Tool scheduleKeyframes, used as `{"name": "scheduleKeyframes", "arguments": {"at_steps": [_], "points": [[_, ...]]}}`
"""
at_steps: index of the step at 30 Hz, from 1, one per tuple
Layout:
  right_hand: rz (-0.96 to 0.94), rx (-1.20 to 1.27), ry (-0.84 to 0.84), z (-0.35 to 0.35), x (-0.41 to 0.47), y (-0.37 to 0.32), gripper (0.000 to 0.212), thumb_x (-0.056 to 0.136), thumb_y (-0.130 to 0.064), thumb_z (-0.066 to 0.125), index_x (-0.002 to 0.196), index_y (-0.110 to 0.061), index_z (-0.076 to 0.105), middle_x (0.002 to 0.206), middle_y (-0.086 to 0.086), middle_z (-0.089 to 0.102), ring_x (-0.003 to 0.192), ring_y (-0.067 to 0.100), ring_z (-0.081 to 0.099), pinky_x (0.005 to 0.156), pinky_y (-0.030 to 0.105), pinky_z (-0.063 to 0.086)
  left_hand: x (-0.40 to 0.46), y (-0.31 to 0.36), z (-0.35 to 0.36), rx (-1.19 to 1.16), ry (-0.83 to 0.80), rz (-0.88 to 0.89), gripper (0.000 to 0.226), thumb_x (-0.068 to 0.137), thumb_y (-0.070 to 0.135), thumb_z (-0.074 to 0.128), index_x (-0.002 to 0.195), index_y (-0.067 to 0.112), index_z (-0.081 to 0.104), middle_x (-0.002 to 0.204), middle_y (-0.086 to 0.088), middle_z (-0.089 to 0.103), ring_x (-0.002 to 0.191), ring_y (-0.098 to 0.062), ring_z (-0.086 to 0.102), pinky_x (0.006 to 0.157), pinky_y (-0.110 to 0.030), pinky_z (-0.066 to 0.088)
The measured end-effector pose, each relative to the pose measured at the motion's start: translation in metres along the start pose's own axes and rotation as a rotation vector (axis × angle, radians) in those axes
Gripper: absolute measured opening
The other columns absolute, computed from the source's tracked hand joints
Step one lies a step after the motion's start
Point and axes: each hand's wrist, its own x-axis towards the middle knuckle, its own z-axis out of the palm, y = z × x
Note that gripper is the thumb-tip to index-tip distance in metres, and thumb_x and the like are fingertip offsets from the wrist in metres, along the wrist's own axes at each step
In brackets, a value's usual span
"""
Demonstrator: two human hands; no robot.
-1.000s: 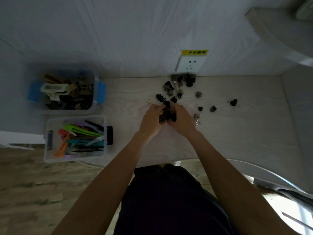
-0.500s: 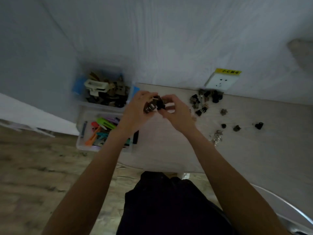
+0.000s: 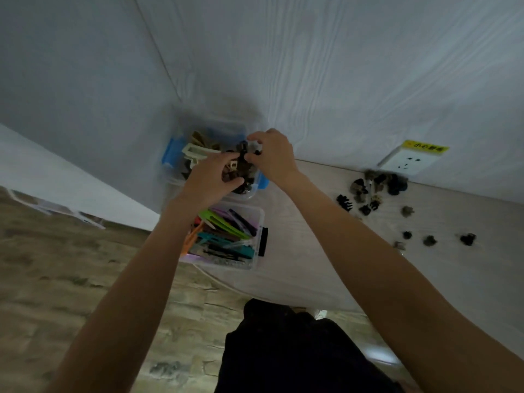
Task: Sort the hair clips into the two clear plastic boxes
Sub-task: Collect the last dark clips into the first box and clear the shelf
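Both hands over the far clear box (image 3: 173, 154), the blue-latched one against the wall. Left hand (image 3: 211, 177) has fingers curled with a bunch of small dark claw clips (image 3: 241, 165) between the two hands; right hand (image 3: 273, 156) is curled from the other side, fingertips on the same bunch. Can't tell whether either hand actually grips the clips or whether they already rest in the box: the hands cover most of it and the frame is dim and soft. A cream clip (image 3: 195, 151) shows at the box's left.

Near clear box (image 3: 256, 242), black latch, holds long flat clips (image 3: 224, 234) in green, orange, teal and pink; left forearm hides its left edge.

Unsorted small clips (image 3: 371, 191) lie on the table (image 3: 312, 265), clustered below the wall socket (image 3: 408, 163), a few strays (image 3: 429, 240) apart to the right; colours hard to read
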Motion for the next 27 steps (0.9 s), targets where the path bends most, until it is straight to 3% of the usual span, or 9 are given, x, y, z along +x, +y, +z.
{"name": "scheduleKeyframes", "arguments": {"at_steps": [3, 8, 12, 15, 18, 21, 23, 27], "points": [[-0.025, -0.015, 0.001, 0.003, 0.000, -0.002, 0.039, 0.083, -0.023, 0.066, 0.120, -0.011, 0.057, 0.113, 0.016, 0.053, 0.099, 0.030, 0.056, 0.085, 0.034, 0.044, -0.006, -0.002, -0.002, -0.014, 0.018, 0.043, 0.047, 0.088, 0.025, 0.059, 0.133, 0.017, 0.045, 0.124, -0.005, 0.060, 0.106, -0.019, 0.060, 0.089, -0.034, 0.047], [-0.072, 0.139, 0.089, 0.005, -0.011, 0.001, 0.024, 0.083, -0.014, 0.064, 0.105, -0.006, 0.064, 0.103, 0.017, 0.058, 0.090, 0.028, 0.060, 0.082, 0.043, 0.051, -0.008, -0.010, -0.002, 0.183, 0.068, 0.078, 0.037, 0.092, 0.027, 0.052, 0.129, 0.022, 0.050, 0.122, -0.005, 0.062, 0.108, -0.025, 0.058, 0.084, -0.041, 0.050], [-0.177, 0.160, 0.163, -0.013, -0.055, 0.020, 0.020, 0.087, -0.008, 0.057, 0.105, -0.007, 0.065, 0.102, 0.012, 0.061, 0.090, 0.020, 0.058, 0.079, 0.019, 0.042, -0.010, -0.002, 0.001, 0.236, 0.258, 0.068, 0.029, 0.092, 0.024, 0.051, 0.118, 0.015, 0.058, 0.116, -0.010, 0.061, 0.113, -0.030, 0.050, 0.089, -0.044, 0.047], [-0.121, 0.118, 0.194, -0.031, -0.106, 0.046, 0.021, 0.089, -0.012, 0.055, 0.109, -0.015, 0.063, 0.107, 0.004, 0.063, 0.097, 0.014, 0.056, 0.084, 0.014, 0.037, -0.013, 0.033, 0.014, 0.177, 0.313, 0.230, 0.024, 0.090, 0.023, 0.052, 0.108, 0.012, 0.064, 0.104, -0.010, 0.065, 0.098, -0.028, 0.058, 0.080, -0.031, 0.045], [0.004, 0.069, 0.264, -0.048, -0.159, 0.082, 0.021, 0.089, -0.011, 0.057, 0.107, -0.016, 0.064, 0.105, 0.001, 0.065, 0.098, 0.013, 0.056, 0.085, 0.013, 0.035, -0.015, 0.081, 0.045, -0.033, 0.131, 0.335, 0.022, 0.090, 0.024, 0.053, 0.108, 0.018, 0.065, 0.098, 0.000, 0.068, 0.085, -0.012, 0.058, 0.072, -0.020, 0.042], [0.191, 0.020, 0.318, -0.066, -0.196, 0.128, 0.021, 0.088, -0.010, 0.057, 0.107, -0.017, 0.064, 0.108, 0.004, 0.065, 0.101, 0.018, 0.056, 0.087, 0.017, 0.035, -0.011, 0.111, 0.091, -0.110, -0.075, 0.359, 0.029, 0.088, 0.028, 0.058, 0.116, 0.022, 0.059, 0.104, 0.004, 0.064, 0.094, -0.012, 0.057, 0.078, -0.030, 0.049], [0.346, 0.005, 0.375, -0.078, -0.215, 0.167, 0.025, 0.087, -0.009, 0.056, 0.110, -0.016, 0.063, 0.112, 0.008, 0.063, 0.103, 0.025, 0.056, 0.087, 0.021, 0.037, -0.001, 0.123, 0.124, -0.049, -0.204, 0.297, 0.049, 0.084, 0.030, 0.063, 0.130, 0.022, 0.048, 0.125, -0.003, 0.053, 0.114, -0.021, 0.048, 0.091, -0.040, 0.046], [0.654, -0.172, 0.380, -0.099, -0.234, 0.247, 0.049, 0.081, -0.012, 0.059, 0.129, -0.011, 0.047, 0.131, 0.022, 0.044, 0.117, 0.041, 0.043, 0.095, 0.037, 0.032, 0.018, 0.135, 0.176, 0.066, -0.369, 0.039, 0.095, 0.075, 0.044, 0.071, 0.146, 0.020, 0.013, 0.148, -0.013, 0.021, 0.133, -0.032, 0.026, 0.104, -0.041, 0.034]]}}
